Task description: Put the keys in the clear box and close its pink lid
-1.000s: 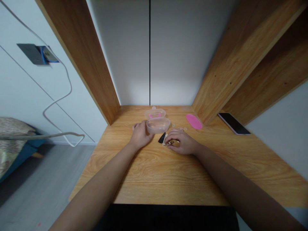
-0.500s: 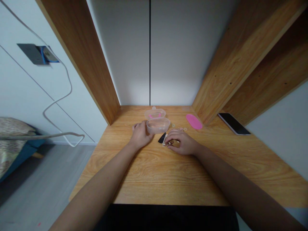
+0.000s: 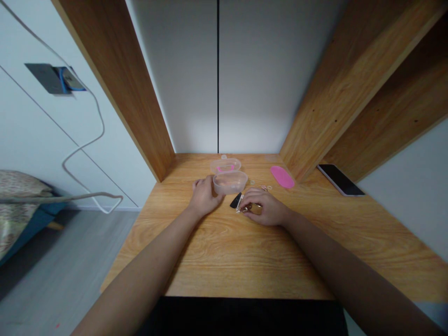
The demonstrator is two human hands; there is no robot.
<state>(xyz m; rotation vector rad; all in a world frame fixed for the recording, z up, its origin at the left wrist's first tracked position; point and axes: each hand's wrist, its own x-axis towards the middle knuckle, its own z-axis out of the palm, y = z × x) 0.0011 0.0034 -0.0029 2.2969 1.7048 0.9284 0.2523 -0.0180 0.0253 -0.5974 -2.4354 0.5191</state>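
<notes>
My left hand [image 3: 204, 197] rests on the table with its fingers curled at the left end of a clear plastic box [image 3: 231, 184], thumb along the front. The box's clear lid [image 3: 224, 164] is hinged back behind it, with something pink showing there. To the right, my right hand [image 3: 264, 206] is bent over small shiny gold-coloured pieces [image 3: 246, 208], fingertips closed on them; their kind is partly hidden. A black triangular piece [image 3: 235, 200] and a thin whitish piece [image 3: 240, 202] lie beside those fingertips. Small light rings [image 3: 269, 187] lie just behind this hand.
A pink oval piece [image 3: 282, 177] lies flat at the back right of the wooden table [image 3: 217, 261]. Further right, a phone [image 3: 340, 180] lies by an upright wooden panel [image 3: 350, 93]. White panels close off the back. A pale cable [image 3: 101, 116] hangs at the left.
The fingers of my right hand have shifted very slightly over the gold-coloured pieces. My left hand and the box stay where they were.
</notes>
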